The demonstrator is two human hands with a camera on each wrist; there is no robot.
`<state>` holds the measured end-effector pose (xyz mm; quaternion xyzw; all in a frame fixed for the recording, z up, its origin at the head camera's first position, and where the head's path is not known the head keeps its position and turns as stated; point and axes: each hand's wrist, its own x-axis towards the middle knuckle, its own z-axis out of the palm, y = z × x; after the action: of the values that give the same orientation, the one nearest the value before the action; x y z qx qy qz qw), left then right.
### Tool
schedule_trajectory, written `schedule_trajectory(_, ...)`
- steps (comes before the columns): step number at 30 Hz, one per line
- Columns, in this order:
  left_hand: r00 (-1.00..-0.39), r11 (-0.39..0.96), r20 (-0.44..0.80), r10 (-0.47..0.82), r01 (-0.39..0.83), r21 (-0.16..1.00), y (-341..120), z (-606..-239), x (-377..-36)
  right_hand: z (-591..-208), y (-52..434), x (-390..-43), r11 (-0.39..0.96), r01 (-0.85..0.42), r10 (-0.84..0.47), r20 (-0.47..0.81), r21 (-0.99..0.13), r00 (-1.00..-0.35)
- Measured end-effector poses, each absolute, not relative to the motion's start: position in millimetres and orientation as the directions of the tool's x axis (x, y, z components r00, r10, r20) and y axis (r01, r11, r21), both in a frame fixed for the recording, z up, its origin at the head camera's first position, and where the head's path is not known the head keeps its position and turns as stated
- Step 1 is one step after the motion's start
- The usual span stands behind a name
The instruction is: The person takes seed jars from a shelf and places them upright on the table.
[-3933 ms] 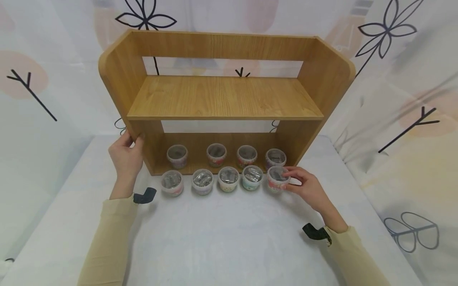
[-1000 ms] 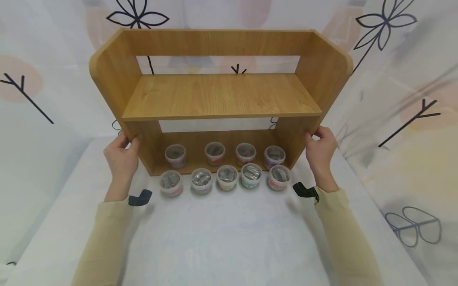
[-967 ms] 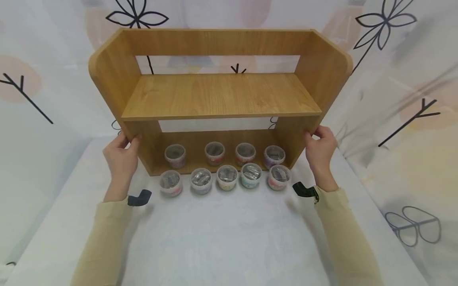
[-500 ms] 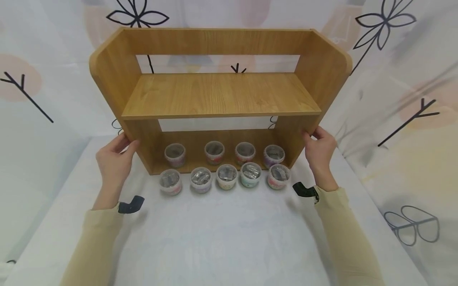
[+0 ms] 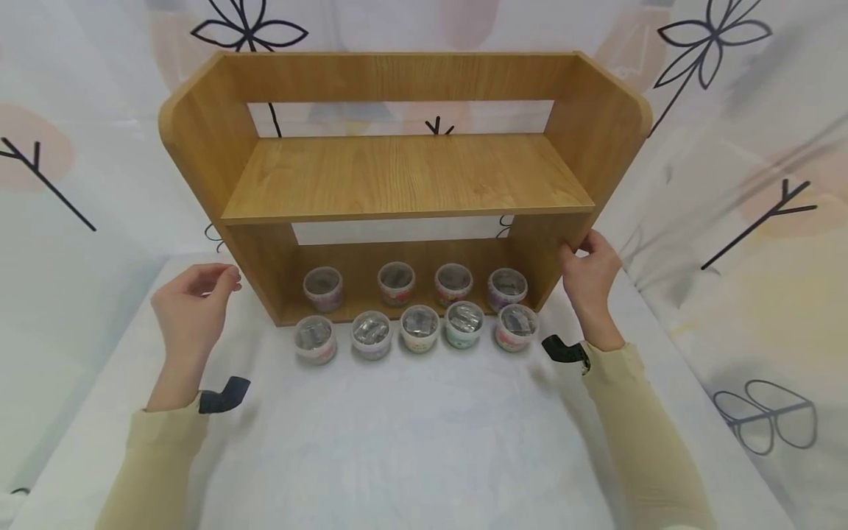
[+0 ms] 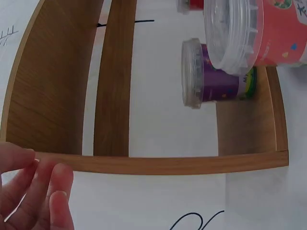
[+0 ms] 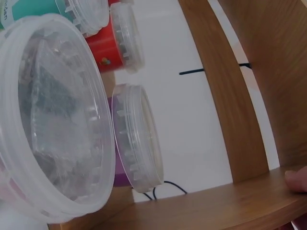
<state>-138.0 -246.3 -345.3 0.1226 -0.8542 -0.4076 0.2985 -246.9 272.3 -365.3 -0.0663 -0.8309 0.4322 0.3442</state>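
A wooden two-tier shelf (image 5: 407,177) stands at the back of the table. My left hand (image 5: 192,305) is off its left side panel, thumb and fingers loosely bent with nothing held; the left wrist view shows those fingers (image 6: 36,196) by the panel edge. My right hand (image 5: 592,283) grips the right side panel, thumb on the inner face; the fingers behind are hidden. Several lidded plastic tubs, among them a purple one (image 5: 323,288), sit on the bottom board. Another row stands just in front, from a pink-labelled tub (image 5: 315,338) to a red-labelled tub (image 5: 517,327).
The upper board (image 5: 411,173) of the shelf holds nothing visible. A white cloth (image 5: 397,442) covers the table in front. Patterned fabric (image 5: 748,243) hangs behind and at the sides. Dark straps show at both wrists.
My right hand has gone from the front red-labelled tub to the shelf's right panel. My left hand has let go of the left panel and moved left and toward me.
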Motion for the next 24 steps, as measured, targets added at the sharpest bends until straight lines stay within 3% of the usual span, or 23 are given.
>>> schedule_trajectory(4,-0.831,0.655,0.409,-0.378,0.073,0.752,-239.6,-342.8,-134.5,-364.4,272.4,-247.1,0.620,-0.188,0.396,0.511,-0.762,-0.763)
schedule_trajectory(9,-0.895,0.692,0.412,-0.169,0.190,0.697,-228.4,-336.4,-139.6,-363.3,271.9,-247.0,0.623,-0.200,0.387,0.520,-0.757,-0.762)
schedule_trajectory(15,-0.949,0.673,0.315,0.031,0.252,0.695,-217.1,-330.9,-152.3,-364.6,271.9,-245.6,0.617,-0.203,0.385,0.517,-0.760,-0.764)
schedule_trajectory(24,-0.967,0.626,0.226,0.115,0.247,0.740,-209.7,-337.6,-174.5,-367.0,271.7,-244.5,0.623,-0.201,0.381,0.519,-0.756,-0.765)
